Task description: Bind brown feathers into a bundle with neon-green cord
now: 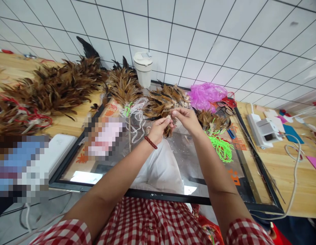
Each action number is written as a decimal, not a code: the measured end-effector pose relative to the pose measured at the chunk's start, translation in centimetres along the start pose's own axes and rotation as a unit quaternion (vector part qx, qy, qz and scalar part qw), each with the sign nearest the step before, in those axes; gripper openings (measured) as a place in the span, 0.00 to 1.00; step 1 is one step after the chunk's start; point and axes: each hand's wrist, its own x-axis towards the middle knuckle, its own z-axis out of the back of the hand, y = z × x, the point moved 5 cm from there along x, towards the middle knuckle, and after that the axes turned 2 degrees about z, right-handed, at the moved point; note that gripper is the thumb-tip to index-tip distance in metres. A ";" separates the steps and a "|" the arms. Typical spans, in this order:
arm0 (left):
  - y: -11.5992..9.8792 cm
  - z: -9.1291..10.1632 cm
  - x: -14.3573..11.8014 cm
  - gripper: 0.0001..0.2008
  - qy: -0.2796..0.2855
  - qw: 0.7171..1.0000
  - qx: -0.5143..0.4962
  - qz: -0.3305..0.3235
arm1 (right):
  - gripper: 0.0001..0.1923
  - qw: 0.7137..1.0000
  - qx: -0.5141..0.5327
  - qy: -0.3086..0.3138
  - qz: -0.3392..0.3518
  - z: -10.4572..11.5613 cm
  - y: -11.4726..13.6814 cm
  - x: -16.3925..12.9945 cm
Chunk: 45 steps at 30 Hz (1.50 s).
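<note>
Both hands, left hand and right hand, pinch small brown feathers together above the glass-topped tabletop.

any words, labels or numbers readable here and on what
None can be read.
Orange marks on the glass sheet, at its left and right edges: shapes only, no letters legible.
White tub: no visible label.
White power strip: no readable print.
Two patches at the left are pixelated, so nothing reads there.
Left hand and right hand hold brown feathers; no text there.
</note>
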 end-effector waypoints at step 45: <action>-0.2 0.8 0.3 0.15 -0.103 0.990 -0.010 -0.098 | 0.06 0.984 -0.134 0.083 0.077 0.0 0.5 -0.2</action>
